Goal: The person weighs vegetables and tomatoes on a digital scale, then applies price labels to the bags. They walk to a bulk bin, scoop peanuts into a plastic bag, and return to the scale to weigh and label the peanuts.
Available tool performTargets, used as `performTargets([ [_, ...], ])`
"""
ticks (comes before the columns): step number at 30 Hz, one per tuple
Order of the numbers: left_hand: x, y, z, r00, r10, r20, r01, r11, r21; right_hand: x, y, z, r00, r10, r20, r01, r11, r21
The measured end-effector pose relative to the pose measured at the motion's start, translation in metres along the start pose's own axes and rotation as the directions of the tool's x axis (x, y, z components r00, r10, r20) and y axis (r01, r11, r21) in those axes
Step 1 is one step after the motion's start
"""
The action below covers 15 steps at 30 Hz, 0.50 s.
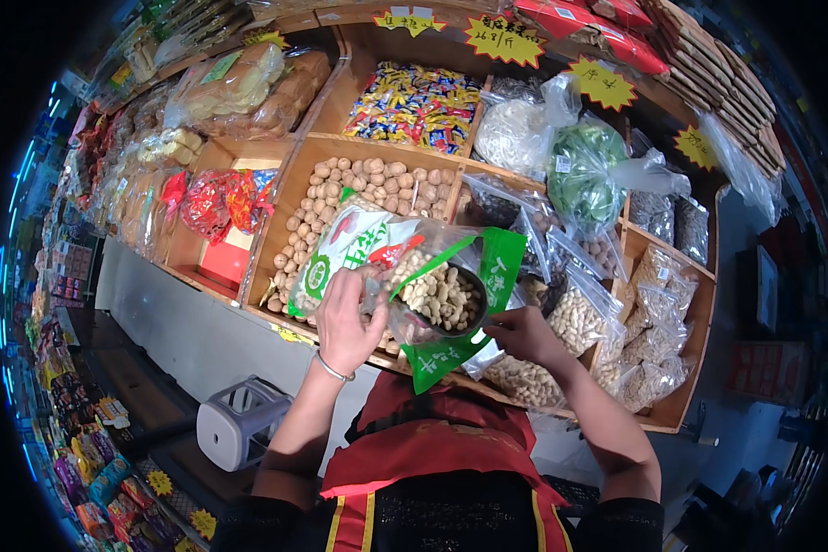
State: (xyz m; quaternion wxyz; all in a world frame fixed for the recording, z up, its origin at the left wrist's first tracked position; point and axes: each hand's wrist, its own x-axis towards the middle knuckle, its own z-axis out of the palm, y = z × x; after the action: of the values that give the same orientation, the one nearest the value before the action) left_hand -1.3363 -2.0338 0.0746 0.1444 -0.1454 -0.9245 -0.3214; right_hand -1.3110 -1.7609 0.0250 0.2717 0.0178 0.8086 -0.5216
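My left hand [348, 314] grips the edge of a green-and-white printed plastic bag [348, 252] that lies on its side over loose walnuts [297, 238]. My right hand [528, 336] is closed around the handle of a dark scoop [482, 307]. Peanuts in their shells [448, 303] fill the scoop, which sits in the bag's open mouth. The bag's green top flaps [504, 259] spread to either side of it. More peanuts show through the clear part of the bag.
A wooden divided bin [276, 255] surrounds the work. Wrapped candies [417, 107] lie behind, with a bag of green leaves [586, 165] farther right. Zip bags of peanuts [579, 321] crowd the right compartments. A plastic stool [238, 421] stands at the lower left.
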Motion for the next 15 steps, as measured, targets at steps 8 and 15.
performTargets([
  [8, 0.009, 0.012, 0.002, 0.998, 0.033, 0.057, -0.032, 0.999, -0.022, -0.021, 0.000, 0.013, 0.962, -0.256, -0.093, 0.214, 0.922, -0.324],
  [15, 0.005, 0.009, 0.003, 0.996, 0.007, 0.085, -0.006, 1.000, -0.020, -0.055, 0.000, -0.009, 0.969, -0.197, -0.150, 0.139, 0.933, -0.331],
])
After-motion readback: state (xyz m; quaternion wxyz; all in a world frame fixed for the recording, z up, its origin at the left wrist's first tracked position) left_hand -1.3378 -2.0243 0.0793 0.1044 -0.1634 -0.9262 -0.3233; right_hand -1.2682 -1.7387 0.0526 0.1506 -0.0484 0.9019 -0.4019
